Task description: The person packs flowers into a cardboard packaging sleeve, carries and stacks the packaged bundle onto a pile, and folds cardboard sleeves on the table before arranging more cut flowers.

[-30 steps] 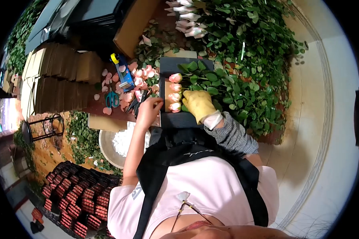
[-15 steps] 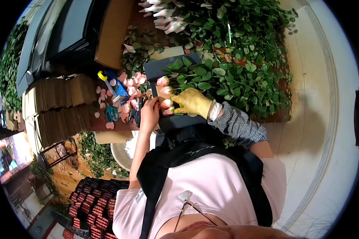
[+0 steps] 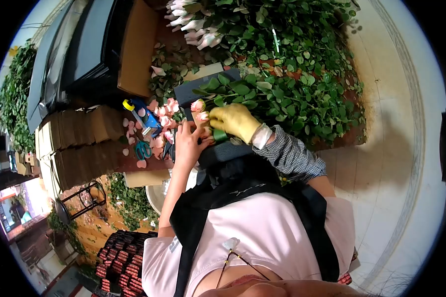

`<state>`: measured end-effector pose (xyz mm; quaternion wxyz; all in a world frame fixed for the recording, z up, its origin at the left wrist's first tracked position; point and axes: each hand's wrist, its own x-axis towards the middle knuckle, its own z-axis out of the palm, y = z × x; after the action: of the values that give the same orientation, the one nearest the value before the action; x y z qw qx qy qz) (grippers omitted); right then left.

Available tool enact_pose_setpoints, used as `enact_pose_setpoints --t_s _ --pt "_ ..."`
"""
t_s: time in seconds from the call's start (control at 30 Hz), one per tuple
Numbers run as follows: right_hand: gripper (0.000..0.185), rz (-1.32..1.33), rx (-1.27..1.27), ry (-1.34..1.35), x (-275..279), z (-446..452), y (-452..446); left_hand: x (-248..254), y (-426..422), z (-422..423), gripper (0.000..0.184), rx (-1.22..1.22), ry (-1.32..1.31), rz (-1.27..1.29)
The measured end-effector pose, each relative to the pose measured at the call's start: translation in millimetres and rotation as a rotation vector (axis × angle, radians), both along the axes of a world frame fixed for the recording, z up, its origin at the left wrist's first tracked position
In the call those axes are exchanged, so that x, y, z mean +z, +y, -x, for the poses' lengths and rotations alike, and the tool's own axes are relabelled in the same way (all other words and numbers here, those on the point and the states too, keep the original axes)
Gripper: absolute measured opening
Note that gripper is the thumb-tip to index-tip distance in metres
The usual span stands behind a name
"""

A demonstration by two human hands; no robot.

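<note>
Pink roses (image 3: 198, 105) lie with their heads toward the left over a black corrugated sheet (image 3: 222, 152), their leafy stems running right. My bare left hand (image 3: 187, 143) is at the lower rose heads, its thumb and fingers closed around a rose (image 3: 207, 132) that they partly hide. My right hand (image 3: 235, 122), in a yellow glove, lies over the stems just below the heads. Its bent fingertips press against a rose head (image 3: 202, 117). A green leaf (image 3: 219, 135) shows under the glove. Loose pink petals (image 3: 159, 110) are scattered left of my left hand.
Teal-handled scissors (image 3: 143, 149) and a yellow-and-blue tool (image 3: 129, 105) lie among the petals. Stacked brown cardboard (image 3: 79, 148) stands at the left, dark sheets (image 3: 86, 44) behind it. Leafy rose stems (image 3: 307, 94) are heaped at the right, white-wrapped bunches (image 3: 195, 29) at the back.
My left hand has moved in over the lower roses, its thumb now reaching across them. The gloved right hand has shifted slightly up and left. The whole view has tilted a little.
</note>
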<state>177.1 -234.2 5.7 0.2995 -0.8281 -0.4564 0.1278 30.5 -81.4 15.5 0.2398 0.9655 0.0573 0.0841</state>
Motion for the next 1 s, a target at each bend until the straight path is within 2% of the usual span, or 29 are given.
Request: enact_pose_setpoints --t_s 0.07,0.1,0.2,0.27,0.37,0.4,0.47,0.53,0.6,0.63,0.67,0.73,0.8,0.87,0.93,0.97,1.0 --pt "0.022 0.055 -0.062 -0.191 -8 -4 4 -2 -3 1 0.041 0.010 0.040 0.027" --pt "0.018 0.201 0.016 -0.135 -5 -4 8 3 -6 -1 0.041 -0.013 -0.017 -0.006" --pt "0.013 0.205 0.203 -0.250 -16 -3 12 1 -6 -2 0.042 -0.048 -0.073 -0.038" --pt "0.015 0.185 0.227 -0.269 -11 0 5 -6 -3 1 0.043 -0.077 -0.018 -0.024" --pt "0.029 0.084 -0.031 -0.280 -11 1 8 0 -1 -2 0.046 -0.076 0.028 -0.029" --pt "0.029 0.084 -0.024 -0.287 -11 -1 11 0 -2 -2 0.046 -0.076 0.045 -0.020" --pt "0.038 0.247 -0.051 -0.272 -12 -4 17 4 -1 -2 0.044 -0.080 0.014 0.035" --pt "0.038 0.238 0.003 -0.303 -12 -12 17 0 5 0 0.042 -0.081 -0.013 0.090" --pt "0.034 0.120 0.142 -0.092 -8 -22 11 -30 19 2 0.029 0.023 -0.176 0.383" --pt "0.031 0.048 0.101 -0.076 -11 -21 8 -40 21 4 0.019 0.239 -0.155 0.703" --pt "0.031 0.021 0.085 -0.057 -14 -19 6 -48 28 9 0.021 0.396 0.045 0.840" --pt "0.033 0.130 0.085 -0.072 -6 -17 10 -60 29 8 0.023 0.423 0.034 1.181" --pt "0.033 0.075 0.083 -0.076 -8 -15 10 -71 27 3 0.023 0.453 -0.024 1.015" --pt "0.033 0.026 0.059 -0.069 -9 -13 7 -74 22 -2 0.019 0.465 -0.072 1.021" --pt "0.032 0.081 0.043 -0.061 -4 -11 8 -76 11 -7 0.020 0.498 -0.153 1.189" --pt "0.033 0.041 0.048 -0.081 -4 -11 7 -83 14 -8 0.024 0.442 -0.108 0.992" --pt "0.033 0.041 0.053 -0.083 -5 -10 7 -78 12 -9 0.024 0.446 -0.112 0.992"
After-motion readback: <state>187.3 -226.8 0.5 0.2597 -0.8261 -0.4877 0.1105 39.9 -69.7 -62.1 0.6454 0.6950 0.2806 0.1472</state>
